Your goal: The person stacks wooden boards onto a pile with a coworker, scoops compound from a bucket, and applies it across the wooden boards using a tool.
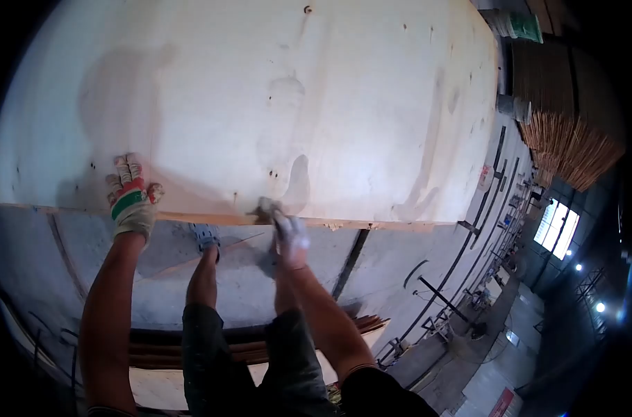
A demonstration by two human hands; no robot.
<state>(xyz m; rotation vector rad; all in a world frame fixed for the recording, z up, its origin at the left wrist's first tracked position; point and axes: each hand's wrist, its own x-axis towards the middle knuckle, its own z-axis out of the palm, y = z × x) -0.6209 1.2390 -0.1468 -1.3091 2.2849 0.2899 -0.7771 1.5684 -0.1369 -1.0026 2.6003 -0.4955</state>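
A large pale wooden sheet (358,104), which looks like plywood, spreads before me with knots and darker smudges. My left hand (130,198), in a whitish work glove with red and green bands, lies flat on the sheet close to its near edge, fingers apart. At that same edge, further right, my right hand (290,236) is closed and a little blurred. A small grey-brown thing (266,208) juts from its fingers against the edge; its kind is unclear. The right hand looks whitish, as if gloved or dusted.
Below the sheet's edge is a grey concrete floor (170,254), where my clog (206,236) shows. Brown boards (246,351) are stacked close to my legs. To the right stand a bundle of thin sticks (569,146), a green-and-white bucket (524,26) and a metal stand (441,295).
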